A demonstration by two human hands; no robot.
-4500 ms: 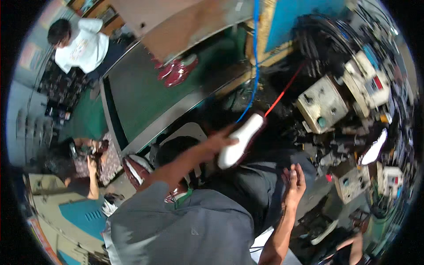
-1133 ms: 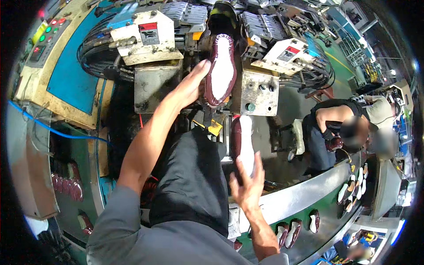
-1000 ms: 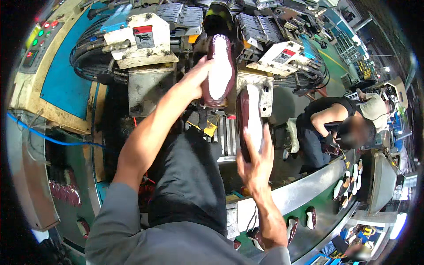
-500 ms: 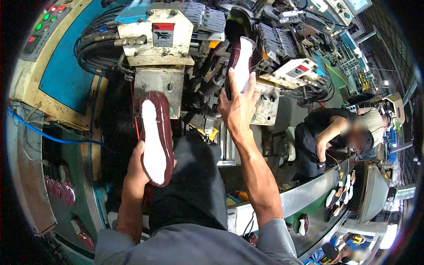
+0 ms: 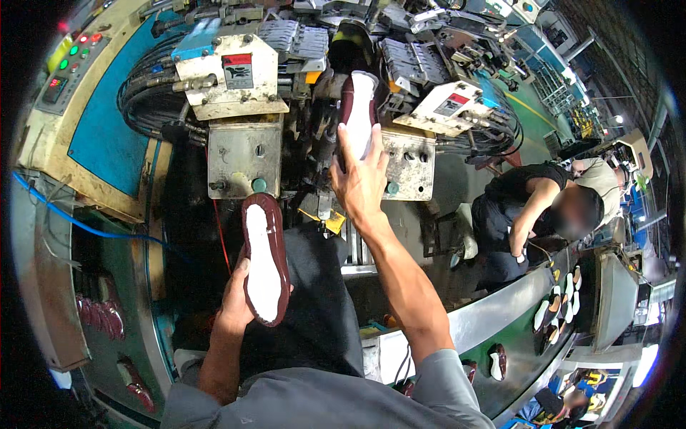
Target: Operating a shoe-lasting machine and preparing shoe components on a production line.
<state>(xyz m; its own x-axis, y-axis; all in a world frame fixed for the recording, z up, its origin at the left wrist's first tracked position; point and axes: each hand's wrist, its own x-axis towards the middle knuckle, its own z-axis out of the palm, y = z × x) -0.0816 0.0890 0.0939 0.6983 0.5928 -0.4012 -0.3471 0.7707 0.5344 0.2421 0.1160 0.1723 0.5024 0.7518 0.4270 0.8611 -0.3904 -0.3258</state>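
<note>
In my left hand [image 5: 234, 297] I hold a glossy burgundy shoe [image 5: 282, 275], sole side up, with its white bottom showing. My fingers are wrapped round its heel end and mostly hidden under it. A second burgundy shoe [image 5: 348, 104], also with its white underside up, sits between the two side units of a machine. My right hand [image 5: 362, 182] grips the near end of that shoe, fingers stretched along its sides. Beyond its far end is a dark rounded part [image 5: 350, 46] of the machine.
White machine blocks [image 5: 236, 75] with hoses flank the middle. A control panel [image 5: 71, 68] with lit buttons stands far left. More shoes [image 5: 498, 362] lie on a green conveyor at right, others [image 5: 100, 314] at left. A co-worker [image 5: 525, 193] bends over the right-hand line.
The shoe in my left hand has come down toward my body, uncovering the metal plate and a green button. The view has shifted a little; my right hand stays on the machine's shoe.
</note>
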